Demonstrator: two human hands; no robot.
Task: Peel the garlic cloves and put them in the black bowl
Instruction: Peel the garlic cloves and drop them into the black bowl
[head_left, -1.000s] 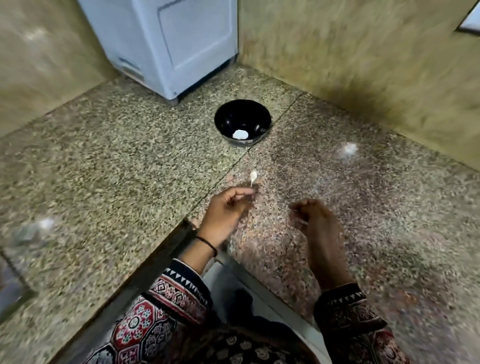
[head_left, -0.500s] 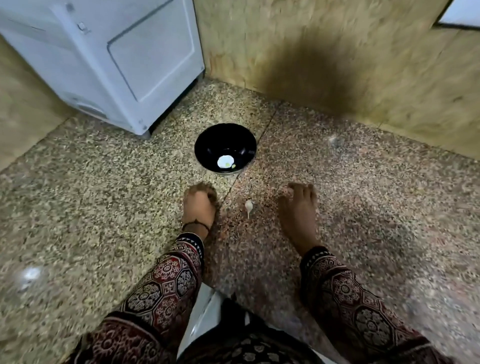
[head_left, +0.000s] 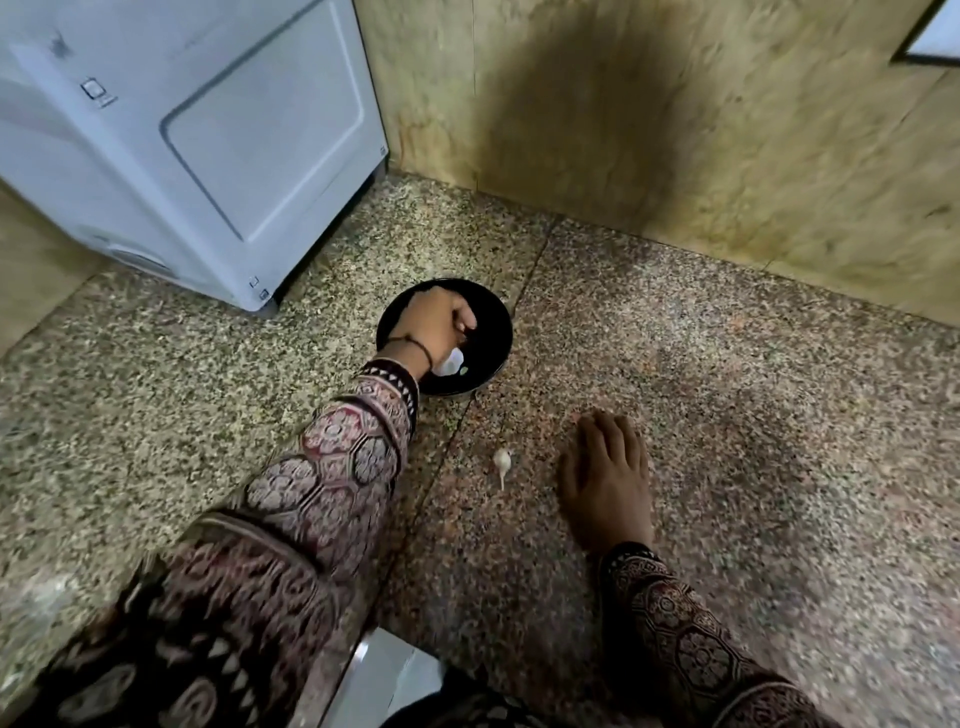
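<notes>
- Left hand (head_left: 434, 325) hangs right over the black bowl (head_left: 493, 332), knuckles up and fingers curled down into it. Whether they pinch anything, I cannot tell, since the fingertips are tucked out of sight.
- A thin dark band (head_left: 415, 345) circles that wrist, and below it comes a patterned sleeve (head_left: 332, 467).
- Right hand (head_left: 605, 478) lies flat on the bench (head_left: 753, 415), palm down, fingers straight and together, holding nothing.
- Between the two arms, just beside the right hand, a small white garlic piece (head_left: 502, 461) lies on the bench with a thin tail pointing toward the person. It's too small to say whether it's peeled.
- Inside the bowl there's a white lump (head_left: 451, 364) with a green fleck at its edge. The left wrist covers part of it and blocks the bowl's left side.
- The bowl sits on the speckled stone just left of a seam (head_left: 524, 306) in the bench.
- Behind and to the left, close to the bowl, stands a white appliance (head_left: 208, 145).
- A beige wall (head_left: 727, 156) closes off the back, with a dark shadow across it.
</notes>
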